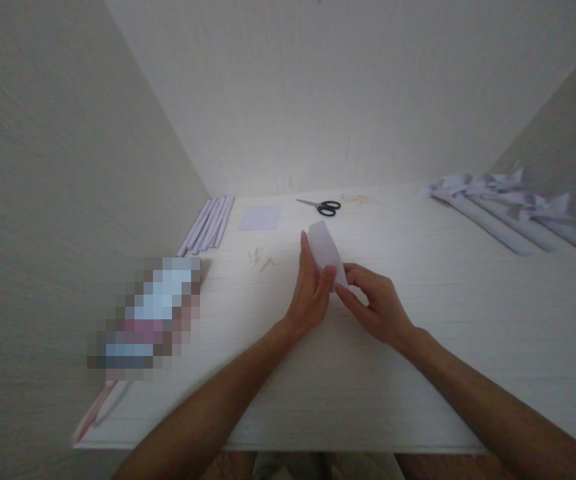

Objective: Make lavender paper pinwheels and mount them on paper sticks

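A folded piece of pale paper point(325, 250) stands up from the white table point(468, 333) near its middle. My left hand point(311, 293) grips the paper from the left, with fingers along its side and the thumb pressed on its lower edge. My right hand point(375, 303) pinches the paper's lower right corner between thumb and fingers. Both hands touch each other over the table.
Black scissors point(324, 206) lie at the back. A flat paper square point(260, 217) and a bundle of rolled paper sticks point(208, 223) sit at the back left. Small wooden bits point(261, 259) lie left of the hands. Paper pinwheels on rolled sticks point(508, 207) fill the right. A blurred patch point(145, 313) covers the left edge.
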Demonstrator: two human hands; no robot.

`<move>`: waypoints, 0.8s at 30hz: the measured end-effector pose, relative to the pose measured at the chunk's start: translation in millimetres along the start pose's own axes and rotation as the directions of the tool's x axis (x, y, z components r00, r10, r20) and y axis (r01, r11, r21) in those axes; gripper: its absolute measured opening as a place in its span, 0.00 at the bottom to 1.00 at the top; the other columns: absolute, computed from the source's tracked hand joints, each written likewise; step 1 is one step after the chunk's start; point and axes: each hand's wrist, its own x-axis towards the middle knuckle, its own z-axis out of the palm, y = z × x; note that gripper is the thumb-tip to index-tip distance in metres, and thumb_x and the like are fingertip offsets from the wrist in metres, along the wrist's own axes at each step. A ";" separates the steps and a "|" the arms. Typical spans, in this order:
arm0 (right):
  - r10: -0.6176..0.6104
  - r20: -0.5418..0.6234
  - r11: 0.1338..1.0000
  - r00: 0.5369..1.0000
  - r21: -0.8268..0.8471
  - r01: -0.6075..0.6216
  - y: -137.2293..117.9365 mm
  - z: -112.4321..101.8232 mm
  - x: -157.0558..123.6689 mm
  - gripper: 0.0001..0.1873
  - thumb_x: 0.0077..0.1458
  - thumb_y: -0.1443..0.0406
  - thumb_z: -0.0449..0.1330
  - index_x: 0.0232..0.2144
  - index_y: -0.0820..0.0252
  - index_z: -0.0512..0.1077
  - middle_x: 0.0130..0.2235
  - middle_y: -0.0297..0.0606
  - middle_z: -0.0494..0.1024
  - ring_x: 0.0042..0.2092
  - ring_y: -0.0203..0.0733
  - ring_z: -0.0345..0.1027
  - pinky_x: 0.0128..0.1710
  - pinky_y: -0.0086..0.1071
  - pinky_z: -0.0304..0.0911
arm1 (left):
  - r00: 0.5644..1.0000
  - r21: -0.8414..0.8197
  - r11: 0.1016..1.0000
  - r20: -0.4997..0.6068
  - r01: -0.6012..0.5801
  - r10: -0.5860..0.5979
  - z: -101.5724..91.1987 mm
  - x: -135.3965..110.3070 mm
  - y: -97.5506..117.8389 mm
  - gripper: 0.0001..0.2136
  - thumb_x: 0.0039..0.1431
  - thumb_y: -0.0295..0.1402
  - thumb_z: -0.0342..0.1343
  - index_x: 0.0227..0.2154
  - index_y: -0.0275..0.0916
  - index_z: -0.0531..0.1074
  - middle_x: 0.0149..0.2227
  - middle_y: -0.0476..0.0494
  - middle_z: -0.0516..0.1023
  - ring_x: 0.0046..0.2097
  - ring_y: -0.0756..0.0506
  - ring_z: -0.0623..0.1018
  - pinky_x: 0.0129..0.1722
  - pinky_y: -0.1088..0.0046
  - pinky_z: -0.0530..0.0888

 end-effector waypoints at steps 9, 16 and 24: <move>-0.019 0.025 0.999 0.999 0.030 0.018 0.5 -2.2 0.7 0.07 0.51 0.69 0.51 0.22 0.60 0.62 0.24 0.33 0.63 0.26 0.33 0.56 0.26 0.29 0.55 | 0.989 0.062 0.990 0.076 -0.128 0.123 -3.2 1.1 -4.0 0.32 0.55 0.48 0.39 0.57 0.35 0.41 0.60 0.32 0.44 0.60 0.42 0.48 0.57 0.62 0.46; 0.101 0.084 0.948 0.991 0.295 -0.122 6.1 -3.1 -3.3 0.02 0.50 0.67 0.52 0.28 0.59 0.64 0.29 0.35 0.67 0.33 0.36 0.61 0.33 0.31 0.60 | 0.991 0.037 0.995 0.102 -0.096 0.092 -2.9 2.5 -2.3 0.29 0.52 0.48 0.44 0.51 0.34 0.50 0.44 0.37 0.65 0.42 0.45 0.66 0.44 0.66 0.64; 0.331 0.062 0.747 0.942 0.593 -0.301 7.0 -0.8 3.4 0.09 0.46 0.64 0.58 0.33 0.58 0.65 0.31 0.34 0.71 0.34 0.36 0.65 0.35 0.30 0.60 | 0.999 0.108 0.994 0.054 -0.002 -0.003 0.6 2.6 -0.9 0.16 0.52 0.42 0.48 0.38 0.35 0.62 0.37 0.41 0.69 0.38 0.46 0.68 0.38 0.67 0.66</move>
